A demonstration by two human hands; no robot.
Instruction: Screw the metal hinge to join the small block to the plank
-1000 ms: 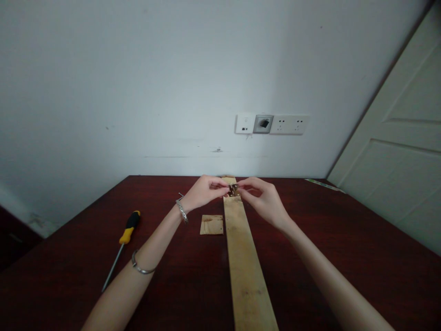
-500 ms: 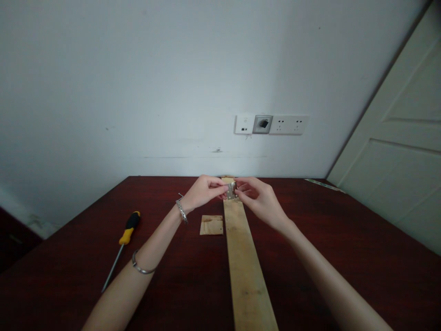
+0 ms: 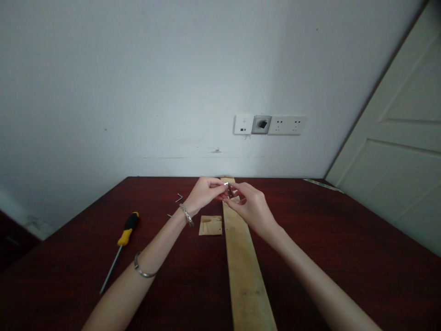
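Left hand point(image 3: 202, 194), right hand point(image 3: 253, 205) pinching silvery metal hinge point(image 3: 230, 190), seemingly unfastened, above long pale wooden board point(image 3: 244, 262); yellow-black screwdriver point(image 3: 124, 236) lying unused.

Open tabletop point(image 3: 351, 230) outside the right hand point(image 3: 251, 207), screwdriver point(image 3: 127, 231) an obstacle at left.

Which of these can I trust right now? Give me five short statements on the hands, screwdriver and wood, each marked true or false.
1. The left hand and right hand are both on the small metal piece. True.
2. The screwdriver lies on the table. True.
3. Its handle is red and white. False: black and yellow.
4. The wooden square is left of the long board. True.
5. The left wrist is bare. False: a bracelet circles it.
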